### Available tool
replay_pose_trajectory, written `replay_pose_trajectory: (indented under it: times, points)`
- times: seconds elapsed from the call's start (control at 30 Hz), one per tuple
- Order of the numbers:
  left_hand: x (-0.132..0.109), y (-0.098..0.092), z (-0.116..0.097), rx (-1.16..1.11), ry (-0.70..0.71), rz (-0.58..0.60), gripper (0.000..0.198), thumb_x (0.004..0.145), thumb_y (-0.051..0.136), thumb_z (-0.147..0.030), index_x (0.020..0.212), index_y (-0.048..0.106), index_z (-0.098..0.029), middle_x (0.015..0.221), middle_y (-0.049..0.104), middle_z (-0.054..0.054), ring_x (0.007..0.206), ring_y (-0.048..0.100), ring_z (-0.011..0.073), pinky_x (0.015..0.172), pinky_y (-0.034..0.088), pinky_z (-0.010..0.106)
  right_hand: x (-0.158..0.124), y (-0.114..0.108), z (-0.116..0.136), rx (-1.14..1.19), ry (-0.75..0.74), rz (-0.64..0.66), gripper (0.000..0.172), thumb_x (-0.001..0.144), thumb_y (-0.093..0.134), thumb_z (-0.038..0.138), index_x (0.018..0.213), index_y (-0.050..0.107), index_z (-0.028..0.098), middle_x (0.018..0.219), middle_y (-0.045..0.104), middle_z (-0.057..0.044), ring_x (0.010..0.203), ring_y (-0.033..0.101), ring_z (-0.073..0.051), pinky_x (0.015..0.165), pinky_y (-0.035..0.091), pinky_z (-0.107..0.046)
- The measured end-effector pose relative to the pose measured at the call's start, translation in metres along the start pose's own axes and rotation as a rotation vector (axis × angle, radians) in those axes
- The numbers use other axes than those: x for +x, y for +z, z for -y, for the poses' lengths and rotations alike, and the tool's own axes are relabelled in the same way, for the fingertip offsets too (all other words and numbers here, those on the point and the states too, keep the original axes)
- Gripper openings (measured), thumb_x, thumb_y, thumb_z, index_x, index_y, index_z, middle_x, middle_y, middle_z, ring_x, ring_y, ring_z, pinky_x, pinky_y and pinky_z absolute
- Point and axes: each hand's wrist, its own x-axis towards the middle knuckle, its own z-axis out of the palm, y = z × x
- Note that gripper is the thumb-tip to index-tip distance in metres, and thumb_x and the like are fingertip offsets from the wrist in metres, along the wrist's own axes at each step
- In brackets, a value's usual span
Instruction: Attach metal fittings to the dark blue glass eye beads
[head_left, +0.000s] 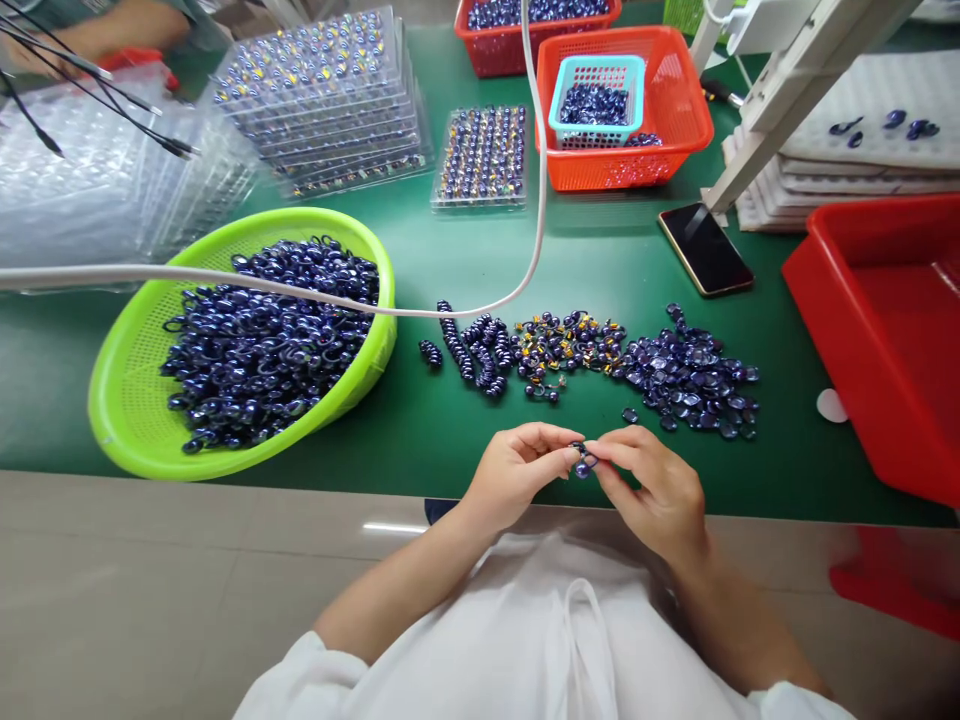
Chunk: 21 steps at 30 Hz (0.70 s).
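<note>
Between my two hands, near the front edge of the green table [465, 455], is a small dark blue piece [583, 466] with a shiny round end. My left hand [521, 470] pinches it from the left, thumb against fingers. From the right, my right hand [651, 480] holds the same piece between thumb and fingertips. Just beyond lie a pile of beads with yellow bits [574, 342], stacked dark rings [489, 352] and a heap of flat dark blue pieces [690, 375].
A green basket [109, 400] of dark parts stands left. Behind are stacked clear trays [322, 100], a small filled tray [481, 158] and an orange basket [675, 140]. A phone [706, 249] and red bin [847, 300] are right. A white cable [538, 200] hangs across.
</note>
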Motion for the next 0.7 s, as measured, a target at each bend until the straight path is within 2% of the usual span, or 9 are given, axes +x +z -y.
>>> replay_pose_trajectory:
  times: [0.17, 0.43, 0.7]
  points:
    - [-0.0024, 0.0021, 0.0001, 0.035, 0.042, -0.042, 0.024, 0.067, 0.087, -0.031, 0.083, 0.080, -0.015, 0.076, 0.077, 0.005, 0.068, 0.067, 0.0144, 0.065, 0.054, 0.025, 0.0019, -0.0001, 0.0015, -0.017, 0.018, -0.013, 0.034, 0.087, 0.064, 0.007, 0.113, 0.066, 0.027, 0.094, 0.072, -0.003, 0.083, 0.068, -0.017, 0.074, 0.056, -0.032]
    - [-0.0019, 0.0009, 0.0052, 0.081, 0.116, -0.049, 0.020, 0.070, 0.085, -0.029, 0.084, 0.080, -0.016, 0.083, 0.078, 0.006, 0.077, 0.071, 0.0176, 0.077, 0.058, 0.029, 0.0038, 0.0024, 0.0039, -0.037, 0.038, -0.025, 0.031, 0.088, 0.062, 0.008, 0.112, 0.065, 0.028, 0.093, 0.072, -0.003, 0.082, 0.069, -0.018, 0.074, 0.056, -0.034]
    - [-0.0023, -0.0027, 0.0091, 0.345, 0.344, -0.050, 0.012, 0.079, 0.074, -0.023, 0.088, 0.079, -0.017, 0.084, 0.074, 0.008, 0.077, 0.068, 0.0182, 0.074, 0.055, 0.029, 0.0024, 0.0060, 0.0051, -0.125, -0.022, -0.038, 0.031, 0.087, 0.062, 0.006, 0.112, 0.062, 0.025, 0.093, 0.070, -0.005, 0.082, 0.067, -0.019, 0.074, 0.055, -0.035]
